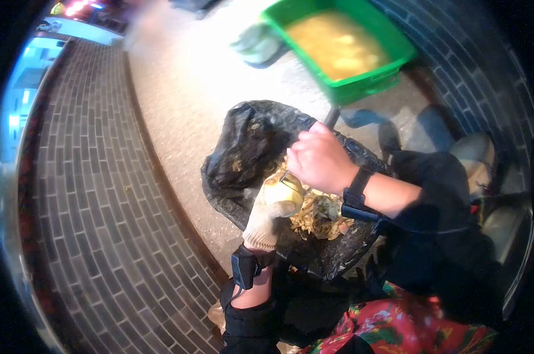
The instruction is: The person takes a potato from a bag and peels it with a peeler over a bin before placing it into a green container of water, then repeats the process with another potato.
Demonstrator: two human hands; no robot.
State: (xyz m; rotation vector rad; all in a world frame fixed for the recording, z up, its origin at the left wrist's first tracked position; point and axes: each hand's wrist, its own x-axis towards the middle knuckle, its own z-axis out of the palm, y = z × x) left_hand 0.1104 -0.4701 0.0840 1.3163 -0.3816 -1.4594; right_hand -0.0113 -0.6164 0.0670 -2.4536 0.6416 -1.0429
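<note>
My left hand (270,215), in a pale knitted glove, is wrapped round a peeled, yellowish potato (289,192). Bare and closed, my right hand (321,156) grips a peeler; its dark handle (332,118) sticks out above the fist, and its small metal end (284,176) meets the top of the potato. Most of the peeler is hidden by my fingers. Both hands are over a crumpled black plastic bag (249,127), spread wide, with a heap of peelings (307,223) in it.
A green tub (361,88) holding pale yellow pieces, probably potatoes, stands beyond the bag. Left of it lies a blurred whitish-green bundle (258,47). A brick-patterned surface (101,153) runs along the left, and a brick wall (473,53) rises at the right. A shoe (476,159) is at the right.
</note>
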